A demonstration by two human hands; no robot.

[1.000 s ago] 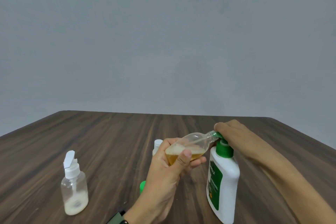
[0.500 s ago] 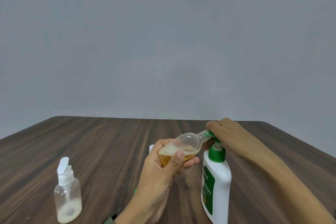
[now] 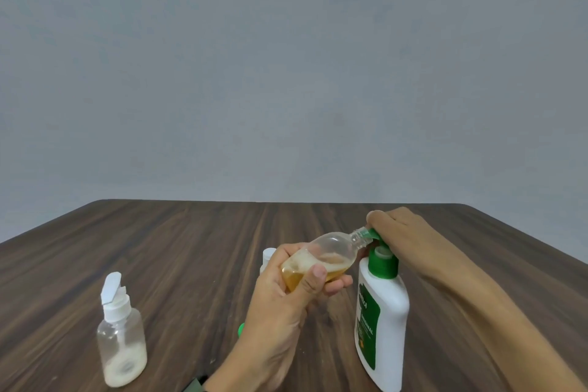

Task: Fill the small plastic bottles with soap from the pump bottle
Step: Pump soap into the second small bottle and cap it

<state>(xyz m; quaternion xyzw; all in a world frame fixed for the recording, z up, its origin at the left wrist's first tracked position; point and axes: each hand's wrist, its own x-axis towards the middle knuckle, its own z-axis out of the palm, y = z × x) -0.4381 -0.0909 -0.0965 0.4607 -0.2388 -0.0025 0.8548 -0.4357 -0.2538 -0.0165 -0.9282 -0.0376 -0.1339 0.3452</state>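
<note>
A person's left hand (image 3: 288, 293) reaches up from the bottom edge of the view, fingers and thumb curled around a small clear plastic bottle (image 3: 321, 259). The bottle is tilted, its base low in the palm and its open neck pointing up and to the right. Amber liquid with a layer of foam fills roughly its lower half.

The bottle's neck meets the green spout of a white pump bottle (image 3: 381, 321), which stands upright on the table just right of the left hand. The right hand (image 3: 401, 232) comes in from the lower right along a bare forearm and rests on top of the green pump head, fingers bent over it and covering most of the spout.

Behind the left hand, a white cap of another small bottle (image 3: 268, 256) peeks out, mostly hidden. A small green object (image 3: 241, 329) shows at the left edge of the wrist; what it is cannot be told.

Well apart to the left stands a clear bottle with a white flip cap (image 3: 121, 337), cap open, holding a little white liquid at the bottom. Everything sits on a dark wooden table (image 3: 175, 248) before a plain grey wall (image 3: 286, 73).
</note>
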